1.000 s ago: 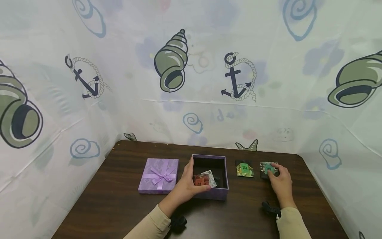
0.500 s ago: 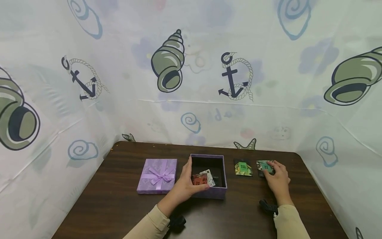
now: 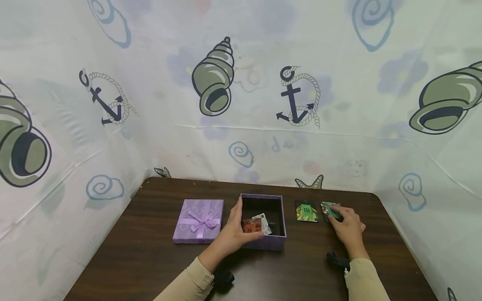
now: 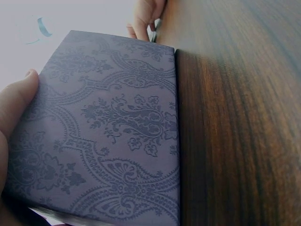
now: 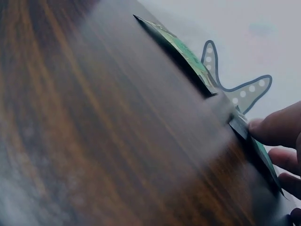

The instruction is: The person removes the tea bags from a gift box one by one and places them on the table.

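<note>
- Right hand [image 3: 350, 228]: partly closed, fingers bent, thumb and fingertips on the dark green packet [image 3: 326, 207]. Reads as a narrow pinch; can't tell if any tip is underneath.
- That packet sits by the worktop's [image 3: 286, 276] far right corner, set in from both edges. No clear lift visible from the right wrist.
- Left hand [image 3: 235, 232]: part-open span round the near left corner of the purple box [image 3: 269, 243], thumb over the near wall, fingers along the left wall. Left wrist view shows the box base down on the worktop.
- Box: mid-worktop, toward the far edge. Red packet [image 3: 251, 225] and white packet [image 3: 266, 223] inside, near end. Lid [image 3: 199, 219] to its left, bow up.
- Yellow-green packet [image 3: 306, 212] lies between box and right hand, near the far edge.
- Step in hand, my read: getting hold of the dark green packet. Thin and flat, so raise one edge, then pinch both faces. Pressing from above would likely just skid it.
- Watch the yellow-green packet: close neighbour, easy to nudge.
- Keep left hand light; thin walls could flex.
</note>
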`<state>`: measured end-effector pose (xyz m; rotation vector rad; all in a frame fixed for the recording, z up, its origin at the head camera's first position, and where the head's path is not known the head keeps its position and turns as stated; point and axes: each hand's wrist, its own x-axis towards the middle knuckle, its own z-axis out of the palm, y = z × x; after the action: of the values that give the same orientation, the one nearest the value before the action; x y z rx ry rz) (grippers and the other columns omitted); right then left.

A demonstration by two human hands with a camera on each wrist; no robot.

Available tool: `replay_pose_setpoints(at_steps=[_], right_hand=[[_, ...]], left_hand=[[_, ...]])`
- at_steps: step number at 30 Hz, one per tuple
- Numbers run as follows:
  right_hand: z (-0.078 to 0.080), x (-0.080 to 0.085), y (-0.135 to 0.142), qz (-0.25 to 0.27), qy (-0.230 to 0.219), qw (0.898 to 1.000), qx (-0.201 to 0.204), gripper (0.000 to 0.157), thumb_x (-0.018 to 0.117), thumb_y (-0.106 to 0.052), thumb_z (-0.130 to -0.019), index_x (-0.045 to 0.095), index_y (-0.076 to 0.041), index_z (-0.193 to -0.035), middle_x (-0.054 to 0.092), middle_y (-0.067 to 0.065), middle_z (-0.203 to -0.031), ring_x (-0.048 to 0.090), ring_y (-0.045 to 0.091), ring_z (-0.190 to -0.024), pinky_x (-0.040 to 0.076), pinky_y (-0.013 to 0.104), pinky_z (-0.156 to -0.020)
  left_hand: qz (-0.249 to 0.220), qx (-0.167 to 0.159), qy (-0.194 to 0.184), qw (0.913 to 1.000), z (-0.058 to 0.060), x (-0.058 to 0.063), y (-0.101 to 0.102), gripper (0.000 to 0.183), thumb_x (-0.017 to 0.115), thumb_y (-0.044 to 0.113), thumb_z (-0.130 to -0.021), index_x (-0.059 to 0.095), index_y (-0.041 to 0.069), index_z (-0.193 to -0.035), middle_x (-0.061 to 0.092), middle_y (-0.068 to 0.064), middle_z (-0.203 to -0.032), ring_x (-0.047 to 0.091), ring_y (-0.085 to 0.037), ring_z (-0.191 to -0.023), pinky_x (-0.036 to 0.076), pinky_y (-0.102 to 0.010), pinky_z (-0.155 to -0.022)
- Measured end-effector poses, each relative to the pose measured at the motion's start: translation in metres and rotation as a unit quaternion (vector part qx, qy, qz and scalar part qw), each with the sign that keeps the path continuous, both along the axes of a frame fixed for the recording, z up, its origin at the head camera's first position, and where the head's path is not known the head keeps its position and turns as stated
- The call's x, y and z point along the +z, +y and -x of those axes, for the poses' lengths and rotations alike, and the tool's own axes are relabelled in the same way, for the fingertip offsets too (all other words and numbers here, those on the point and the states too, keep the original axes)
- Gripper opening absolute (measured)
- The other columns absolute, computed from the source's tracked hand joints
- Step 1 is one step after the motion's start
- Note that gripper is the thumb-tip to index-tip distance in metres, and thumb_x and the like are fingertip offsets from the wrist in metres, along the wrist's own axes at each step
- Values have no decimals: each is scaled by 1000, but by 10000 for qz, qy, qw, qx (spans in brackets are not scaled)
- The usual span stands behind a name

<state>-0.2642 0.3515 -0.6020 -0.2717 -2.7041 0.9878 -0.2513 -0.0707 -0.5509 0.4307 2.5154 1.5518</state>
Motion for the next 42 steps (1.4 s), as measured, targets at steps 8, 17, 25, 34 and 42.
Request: replay_pose_setpoints(at_steps=[8,17,25,34,42], right_hand=[[4,3,-1,-223,-136,9995,173,50,74,-26,-105,65,-9,-151,44,28,-157,36,59,-142,19,76,-107],[4,2,-2,-32,-98,9998,148,44,74,-21,-105,69,-11,-147,47,26,-152,37,56,-141,18,74,-108],[4,4,-6,1034,852,9893,-578,38,69,-13,-106,65,-3,-142,60,24,-135,50,41,-131,27,61,-110],[-4,0,-2,2662,1834,9351,-1451,28,61,-20,-112,68,-1,-132,60,-8,-109,53,5,-97,42,15,-80],[-11,22,-25,3690,2110,8952,-1341,21,63,-9,-110,69,4,-125,60,-8,-106,54,14,-100,46,20,-82]], left_hand=[[-1,21,-32,10000,1,0,-1,140,95,54,-81,-3,25,-178,7,-17,-184,19,-45,-167,27,-74,-127],[-7,21,-49,10000,1,1,-3,142,95,55,-80,-4,24,-177,6,-18,-184,19,-47,-167,26,-74,-127],[-43,32,-57,10000,3,3,-3,140,95,50,-82,-4,26,-177,6,-17,-184,19,-46,-167,26,-75,-127],[-63,-39,116,9999,3,2,-1,142,95,54,-81,-4,21,-177,9,-18,-183,20,-45,-167,29,-72,-128],[-100,-97,51,9999,-1,1,0,140,94,52,-82,-4,22,-177,5,-19,-184,19,-48,-167,28,-76,-125]])
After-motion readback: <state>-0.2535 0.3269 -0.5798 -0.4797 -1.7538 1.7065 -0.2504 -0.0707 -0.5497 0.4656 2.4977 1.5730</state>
